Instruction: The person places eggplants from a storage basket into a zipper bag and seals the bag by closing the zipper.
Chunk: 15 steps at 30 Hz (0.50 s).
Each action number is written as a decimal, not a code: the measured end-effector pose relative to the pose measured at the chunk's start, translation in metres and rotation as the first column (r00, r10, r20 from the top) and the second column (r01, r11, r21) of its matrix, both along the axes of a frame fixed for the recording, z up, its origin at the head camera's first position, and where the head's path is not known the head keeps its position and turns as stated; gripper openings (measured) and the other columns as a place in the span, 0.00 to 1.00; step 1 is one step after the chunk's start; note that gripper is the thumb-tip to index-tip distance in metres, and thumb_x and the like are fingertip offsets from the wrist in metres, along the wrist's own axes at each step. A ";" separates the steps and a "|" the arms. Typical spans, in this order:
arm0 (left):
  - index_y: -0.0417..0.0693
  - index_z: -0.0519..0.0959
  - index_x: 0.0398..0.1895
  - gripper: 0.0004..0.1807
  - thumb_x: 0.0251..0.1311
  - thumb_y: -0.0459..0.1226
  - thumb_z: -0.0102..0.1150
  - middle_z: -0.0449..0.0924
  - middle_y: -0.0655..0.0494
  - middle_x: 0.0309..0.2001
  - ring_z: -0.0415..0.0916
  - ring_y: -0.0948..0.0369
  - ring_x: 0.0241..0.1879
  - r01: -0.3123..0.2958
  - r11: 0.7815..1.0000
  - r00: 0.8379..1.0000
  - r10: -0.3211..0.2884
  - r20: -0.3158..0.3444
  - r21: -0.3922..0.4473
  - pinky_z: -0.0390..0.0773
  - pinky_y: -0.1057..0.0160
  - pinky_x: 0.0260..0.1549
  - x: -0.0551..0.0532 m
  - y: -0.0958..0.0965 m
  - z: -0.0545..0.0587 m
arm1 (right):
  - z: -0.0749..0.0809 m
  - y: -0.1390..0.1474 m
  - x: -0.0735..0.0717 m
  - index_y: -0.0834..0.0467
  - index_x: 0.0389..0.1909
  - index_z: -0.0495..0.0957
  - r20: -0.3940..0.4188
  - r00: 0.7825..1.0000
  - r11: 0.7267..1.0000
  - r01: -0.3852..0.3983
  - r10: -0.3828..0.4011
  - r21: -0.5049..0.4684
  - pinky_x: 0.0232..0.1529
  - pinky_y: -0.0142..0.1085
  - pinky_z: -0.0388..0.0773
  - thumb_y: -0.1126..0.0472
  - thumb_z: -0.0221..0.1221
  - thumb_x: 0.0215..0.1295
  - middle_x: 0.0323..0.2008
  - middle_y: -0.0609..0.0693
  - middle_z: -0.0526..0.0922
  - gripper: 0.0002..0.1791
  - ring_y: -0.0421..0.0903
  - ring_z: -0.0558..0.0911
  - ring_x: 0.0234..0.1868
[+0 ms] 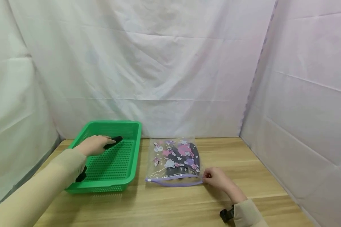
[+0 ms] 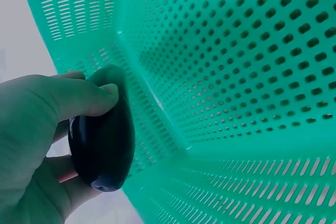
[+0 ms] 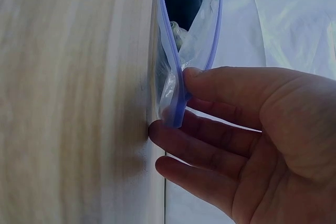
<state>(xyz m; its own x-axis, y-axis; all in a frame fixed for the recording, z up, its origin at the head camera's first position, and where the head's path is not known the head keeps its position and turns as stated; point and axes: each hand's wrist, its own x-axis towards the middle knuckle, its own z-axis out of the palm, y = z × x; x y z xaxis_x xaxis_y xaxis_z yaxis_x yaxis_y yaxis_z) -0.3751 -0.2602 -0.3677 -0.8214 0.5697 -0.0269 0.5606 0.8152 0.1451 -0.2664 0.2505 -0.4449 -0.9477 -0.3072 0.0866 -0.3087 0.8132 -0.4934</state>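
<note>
In the left wrist view my left hand (image 2: 37, 114) grips a dark, glossy, elongated thing that looks like an eggplant (image 2: 105, 135), thumb on one side and fingers on the other. That hand is inside a green perforated basket (image 1: 138, 145), above its floor. A clear zip bag (image 1: 159, 170) printed with pink and purple cartoon figures lies flat on the table, its purple-edged mouth gaping toward me. Dark glossy things (image 3: 184, 3) are inside it. My right hand (image 1: 217, 179) pinches the right corner of the bag's mouth between thumb and fingers.
The wooden table (image 1: 164, 208) carries the basket on the left and the bag at the middle. White cloth (image 1: 164, 69) hangs behind the table and along both sides. A black band (image 1: 227, 214) is on my right wrist.
</note>
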 end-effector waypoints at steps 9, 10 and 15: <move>0.39 0.75 0.61 0.28 0.55 0.19 0.56 0.70 0.31 0.60 0.79 0.44 0.41 0.002 1.000 0.998 -0.002 -0.061 0.001 0.70 0.60 0.26 0.007 0.002 0.009 | -0.002 0.001 0.000 0.52 0.21 0.78 0.003 1.000 1.000 0.009 -0.009 0.016 0.25 0.32 0.71 0.65 0.67 0.55 0.21 0.39 0.76 0.09 0.37 0.71 0.22; 0.39 0.75 0.61 0.28 0.55 0.19 0.56 0.70 0.31 0.60 0.79 0.43 0.42 0.003 1.000 0.998 -0.003 -0.068 0.001 0.71 0.59 0.26 0.008 0.003 0.012 | -0.002 0.001 0.000 0.52 0.21 0.78 -0.002 1.000 1.000 0.008 -0.008 0.017 0.25 0.31 0.71 0.65 0.67 0.55 0.21 0.39 0.76 0.09 0.37 0.71 0.23; 0.40 0.75 0.62 0.28 0.55 0.20 0.56 0.70 0.32 0.61 0.77 0.41 0.47 0.020 1.000 0.996 -0.020 -0.092 -0.004 0.69 0.59 0.27 0.010 0.009 0.024 | -0.001 0.003 -0.001 0.52 0.21 0.79 -0.027 1.000 1.000 -0.006 0.006 0.008 0.26 0.31 0.71 0.65 0.66 0.55 0.21 0.39 0.76 0.08 0.35 0.71 0.23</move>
